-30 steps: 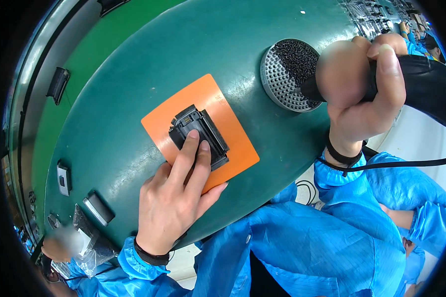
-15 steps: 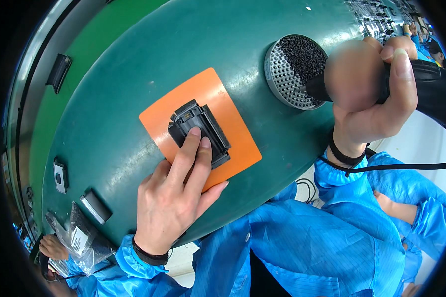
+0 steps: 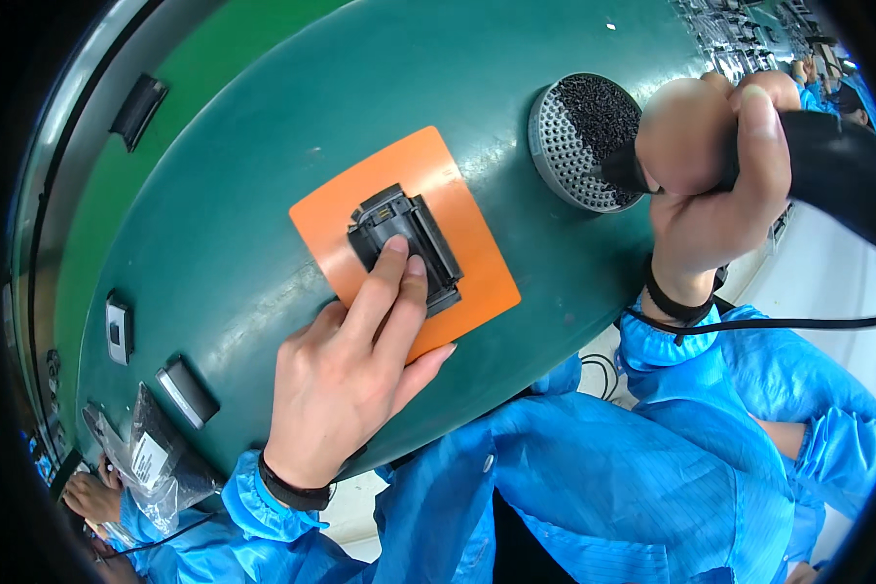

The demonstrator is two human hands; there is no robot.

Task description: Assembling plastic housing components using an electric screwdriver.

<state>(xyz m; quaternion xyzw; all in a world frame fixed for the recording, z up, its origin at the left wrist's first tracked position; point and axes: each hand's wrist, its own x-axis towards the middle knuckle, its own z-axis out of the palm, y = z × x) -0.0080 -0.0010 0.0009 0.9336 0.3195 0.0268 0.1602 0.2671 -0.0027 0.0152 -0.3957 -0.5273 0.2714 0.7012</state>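
Note:
Two outstretched fingers of my left hand [image 3: 346, 375] press on a black plastic housing [image 3: 409, 238], with the thumb apart from it. The housing lies on an orange mat [image 3: 487, 277], tilted on the green table. My right hand [image 3: 715, 195] is wrapped round a black electric screwdriver [image 3: 832, 170], whose tapered nose [image 3: 628, 173] points left. This nose is over the right side of a round grey dish [image 3: 562, 156] with a studded or perforated face. Small black screws [image 3: 599, 112] cover part of the dish. Whether the tip touches a screw, I cannot tell.
A clear bag of dark parts [image 3: 156, 462] and two small dark-and-silver parts, a slim one [image 3: 188, 392] and a shorter one [image 3: 119, 331], lie at left. Another person's hand [image 3: 92, 496] is beyond the bag. A black cord [image 3: 798, 322] crosses near my right wrist.
The whole view has shifted slightly. My left fingers stay on the housing and the screwdriver nose stays at the dish. More of the other person's hands shows at lower left.

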